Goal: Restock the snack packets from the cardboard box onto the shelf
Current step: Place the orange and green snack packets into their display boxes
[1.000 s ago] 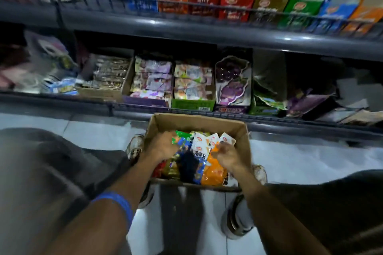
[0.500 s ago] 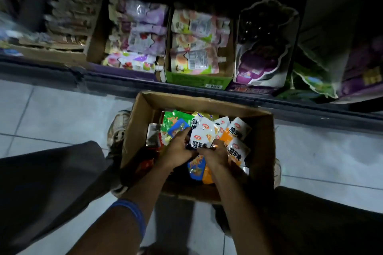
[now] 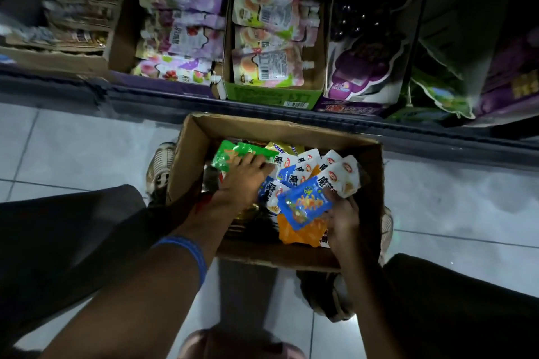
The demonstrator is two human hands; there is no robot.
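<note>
An open cardboard box (image 3: 189,151) stands on the floor tiles between my knees, holding several small snack packets in green, white, blue and orange. My left hand (image 3: 243,181) reaches into the box and lies over the packets, its fingertips on a green packet (image 3: 229,154). My right hand (image 3: 342,217) holds a fanned bunch of packets over the box, a blue packet (image 3: 304,204) on top, white packets (image 3: 341,176) and an orange one (image 3: 300,232) with it. The bottom shelf (image 3: 163,96) runs just beyond the box.
On the shelf stand display cartons: purple pouches (image 3: 186,35), pale pouches in a green carton (image 3: 272,41), a grape-shaped carton (image 3: 367,46) and a brown carton (image 3: 75,14) at the left. My shoes (image 3: 159,166) flank the box. Pale floor tiles spread to both sides.
The camera has tilted down toward the box. My left hand moved up and left onto the green packet. My right hand drew right, now holding a fanned bunch of packets.
</note>
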